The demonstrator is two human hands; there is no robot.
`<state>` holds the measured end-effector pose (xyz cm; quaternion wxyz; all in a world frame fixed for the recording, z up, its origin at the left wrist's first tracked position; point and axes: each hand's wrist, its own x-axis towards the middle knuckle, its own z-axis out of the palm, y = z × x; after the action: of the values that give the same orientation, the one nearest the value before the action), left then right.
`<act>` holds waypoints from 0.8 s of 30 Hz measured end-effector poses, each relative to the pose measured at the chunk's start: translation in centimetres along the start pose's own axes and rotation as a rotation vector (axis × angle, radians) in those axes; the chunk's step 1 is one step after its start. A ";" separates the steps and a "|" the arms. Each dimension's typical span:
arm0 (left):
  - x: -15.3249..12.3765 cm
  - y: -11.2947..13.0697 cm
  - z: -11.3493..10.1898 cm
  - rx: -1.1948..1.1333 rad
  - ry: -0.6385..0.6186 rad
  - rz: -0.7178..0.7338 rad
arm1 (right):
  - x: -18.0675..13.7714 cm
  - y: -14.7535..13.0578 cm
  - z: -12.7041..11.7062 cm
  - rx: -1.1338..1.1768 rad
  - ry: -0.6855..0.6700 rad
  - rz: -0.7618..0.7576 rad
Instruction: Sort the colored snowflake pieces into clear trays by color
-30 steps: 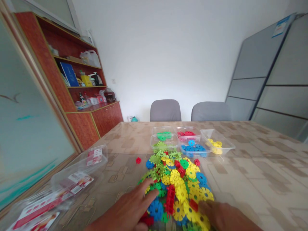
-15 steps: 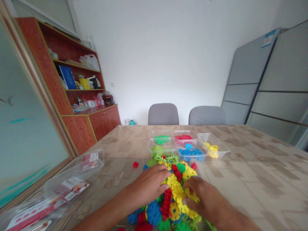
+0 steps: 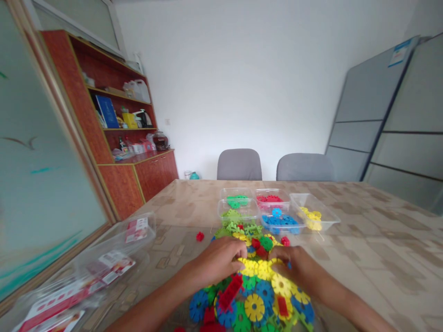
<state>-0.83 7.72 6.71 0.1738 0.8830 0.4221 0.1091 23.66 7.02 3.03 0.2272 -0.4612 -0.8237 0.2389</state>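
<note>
Notched plastic discs (image 3: 254, 308) in yellow, blue, green and red lie heaped in front of me. Between my hands is a bunch of yellow discs (image 3: 258, 268) over the middle of the heap. My left hand (image 3: 224, 254) has its thumb and fingers closed on the left end of the bunch. Curled around the right end is my right hand (image 3: 294, 263); part of its grip is hidden. A red brick-like piece (image 3: 230, 292) rests on the heap nearer to me. Farther off, light green discs (image 3: 231, 220) spread toward the containers.
Clear containers hold sorted discs: green (image 3: 237, 201), red (image 3: 269, 199), blue (image 3: 281, 223) and yellow (image 3: 313, 218). Loose red pieces (image 3: 200, 236) lie beside the heap. Transparent lids with labels (image 3: 112, 265) are at left. Two grey chairs (image 3: 239, 164) stand behind the table (image 3: 374, 240).
My hands have gathered yellow discs into a bunch and drawn them away from me, uncovering blue and green discs nearer to me. The view has turned slightly left.
</note>
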 end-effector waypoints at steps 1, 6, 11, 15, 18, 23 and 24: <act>0.1 0.0 -0.2 -0.002 -0.003 -0.002 | 0.0 0.1 -0.4 0.005 -0.002 -0.011; 0.1 -0.2 -1.1 0.000 -0.001 -0.002 | 0.1 0.2 -1.3 -0.019 0.022 -0.027; 0.3 -0.3 -0.9 0.001 0.048 -0.020 | 0.1 0.3 -0.9 -0.009 0.020 -0.041; 0.4 -0.3 0.0 -0.008 0.061 -0.036 | 0.1 -0.6 0.6 -0.072 0.064 0.007; 0.4 -0.4 0.3 -0.033 0.030 -0.023 | 0.1 -1.6 1.7 -0.075 0.102 0.038; 0.1 -0.6 -0.1 -0.079 -0.049 0.015 | 0.2 -1.9 2.4 0.081 0.084 0.048; 0.1 -0.6 -0.2 -0.079 -0.050 0.015 | 0.2 -1.7 2.3 0.102 0.085 0.036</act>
<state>-1.25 8.17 6.65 0.2183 0.8811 0.4062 0.1050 21.05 6.00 2.29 0.2808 -0.4735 -0.7918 0.2646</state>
